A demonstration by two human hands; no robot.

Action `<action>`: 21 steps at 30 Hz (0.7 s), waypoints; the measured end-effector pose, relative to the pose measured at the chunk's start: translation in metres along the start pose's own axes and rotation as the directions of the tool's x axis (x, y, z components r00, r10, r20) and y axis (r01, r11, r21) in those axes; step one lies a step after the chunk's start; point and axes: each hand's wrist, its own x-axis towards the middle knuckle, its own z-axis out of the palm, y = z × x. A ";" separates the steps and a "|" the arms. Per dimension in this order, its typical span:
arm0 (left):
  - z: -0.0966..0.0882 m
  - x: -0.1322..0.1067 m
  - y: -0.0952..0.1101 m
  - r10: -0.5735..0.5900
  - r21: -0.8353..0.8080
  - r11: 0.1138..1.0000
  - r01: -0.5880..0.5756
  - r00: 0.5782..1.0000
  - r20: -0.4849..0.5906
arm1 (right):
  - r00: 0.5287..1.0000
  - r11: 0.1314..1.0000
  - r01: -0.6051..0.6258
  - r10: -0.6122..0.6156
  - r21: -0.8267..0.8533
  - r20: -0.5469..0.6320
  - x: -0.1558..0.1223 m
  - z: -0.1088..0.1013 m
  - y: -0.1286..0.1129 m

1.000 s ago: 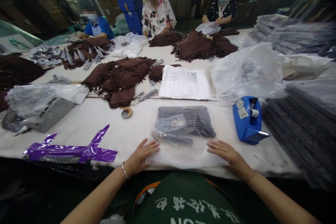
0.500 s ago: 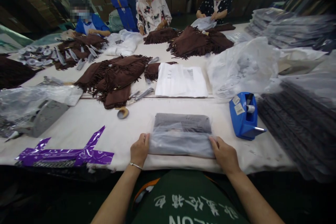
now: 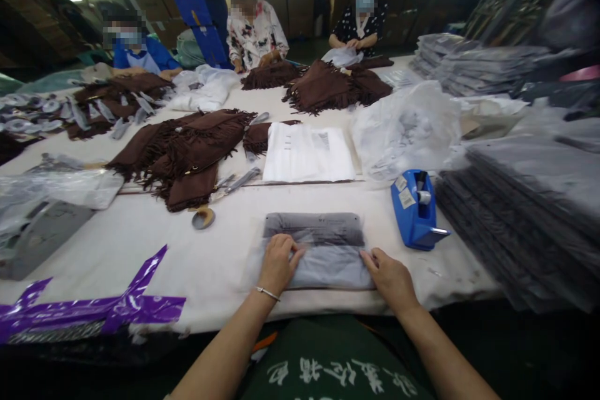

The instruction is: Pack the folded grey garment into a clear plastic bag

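Note:
A grey folded item in a clear plastic bag (image 3: 323, 244) lies on the white table (image 3: 154, 244) right in front of me. My left hand (image 3: 277, 262) lies flat on its left part, fingers stretched out over the folded bag flap. My right hand (image 3: 390, 276) presses on the bag's right edge, its fingers also flat. A bracelet sits on my left wrist.
A blue tape dispenser (image 3: 415, 207) stands right of the bag, with stacks of bagged grey items (image 3: 525, 200) beyond it. Brown fringed pieces (image 3: 187, 150), a white sheet (image 3: 307, 153), scissors (image 3: 237, 181) and purple strips (image 3: 94, 309) lie around. Three people work at the far side.
The bag's near flap has been folded over the grey item. My hands moved from gripping the flap's corners to lying flat on the folded bag.

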 end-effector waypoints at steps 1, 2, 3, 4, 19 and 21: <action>0.004 0.000 -0.004 0.001 -0.008 1.000 -0.002 1.000 -0.001 | 1.000 1.000 -0.019 0.019 0.025 -0.024 0.000 -0.006 0.004; 0.006 -0.001 -0.008 0.013 -0.015 1.000 -0.013 1.000 -0.006 | 0.998 0.997 -0.038 0.041 0.062 -0.055 0.000 -0.014 0.010; 0.007 -0.001 -0.012 0.029 -0.020 0.999 -0.029 1.000 -0.012 | 0.993 0.993 -0.057 0.067 0.106 -0.096 0.001 -0.024 0.017; 0.007 -0.001 -0.016 0.044 -0.024 0.999 -0.045 0.999 -0.021 | 0.984 0.985 -0.076 0.099 0.153 -0.148 0.003 -0.035 0.024; 0.011 -0.001 -0.024 0.060 0.012 0.998 -0.059 0.996 -0.060 | 0.810 0.854 -0.100 0.368 0.510 -0.457 0.046 -0.066 0.067; 0.011 -0.001 -0.024 0.056 0.012 0.998 -0.055 0.997 -0.056 | 0.792 0.866 -0.098 0.366 0.489 -0.489 0.029 -0.062 0.069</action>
